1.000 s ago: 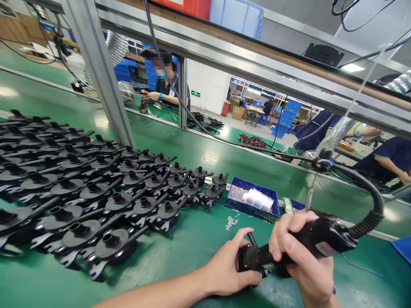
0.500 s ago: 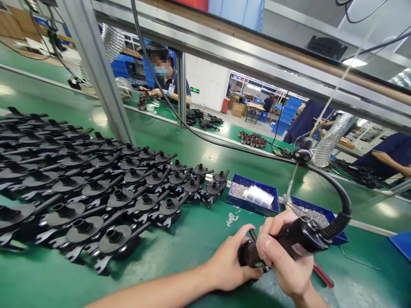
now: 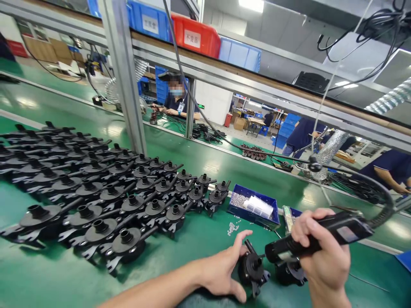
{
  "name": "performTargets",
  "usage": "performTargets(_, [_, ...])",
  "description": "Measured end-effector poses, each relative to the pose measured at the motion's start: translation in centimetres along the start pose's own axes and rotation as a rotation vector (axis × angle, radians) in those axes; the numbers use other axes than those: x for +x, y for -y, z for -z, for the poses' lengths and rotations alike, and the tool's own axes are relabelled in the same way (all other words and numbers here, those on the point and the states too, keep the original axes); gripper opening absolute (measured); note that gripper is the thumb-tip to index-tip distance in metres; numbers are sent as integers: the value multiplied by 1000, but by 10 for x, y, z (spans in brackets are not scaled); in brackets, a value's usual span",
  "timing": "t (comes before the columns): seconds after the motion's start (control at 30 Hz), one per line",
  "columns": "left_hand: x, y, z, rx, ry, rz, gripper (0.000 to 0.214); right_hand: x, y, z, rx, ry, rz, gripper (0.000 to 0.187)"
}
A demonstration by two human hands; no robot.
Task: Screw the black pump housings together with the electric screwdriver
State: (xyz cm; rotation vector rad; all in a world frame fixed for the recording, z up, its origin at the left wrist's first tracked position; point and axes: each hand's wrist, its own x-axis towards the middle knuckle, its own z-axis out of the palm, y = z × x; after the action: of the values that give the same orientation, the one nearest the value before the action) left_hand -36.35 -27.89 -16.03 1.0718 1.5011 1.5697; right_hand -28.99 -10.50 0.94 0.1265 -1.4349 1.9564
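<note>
Green worktop (image 3: 192, 239) carries, near its front edge, the black housing (image 3: 253, 269), against which the left hand (image 3: 221, 273) is cupped loosely, fingers spread. An electric screwdriver (image 3: 317, 239) is clasped fully by the right hand (image 3: 324, 261), its nose held level just beside the housing. Under so slack a hold the housing could be spun or tipped, and the loose screws (image 3: 233, 226) near the blue tray (image 3: 253, 216) scattered.

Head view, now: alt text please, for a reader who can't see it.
The right hand grips a corded driver, its tip near a black part that the left hand cups on a green bench. Rows of like parts lie to the left, a blue screw tray behind.
</note>
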Motion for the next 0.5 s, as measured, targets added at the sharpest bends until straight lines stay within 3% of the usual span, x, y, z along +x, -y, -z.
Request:
performTargets(0.07, [-2, -4, -1, -108, -37, 53, 137, 7, 10, 6, -16, -56, 43, 19])
performTargets(0.17, [-3, -11, -11, -243, -196, 143, 125, 10, 14, 11, -45, -77, 73, 17])
performTargets(0.3, [-2, -16, -21, -283, -373, 200, 127, 9, 10, 11, -59, -62, 86, 17])
performTargets(0.5, [-2, -16, -23, -298, -500, 224, 128, 10, 4, 11, -64, -38, 74, 15])
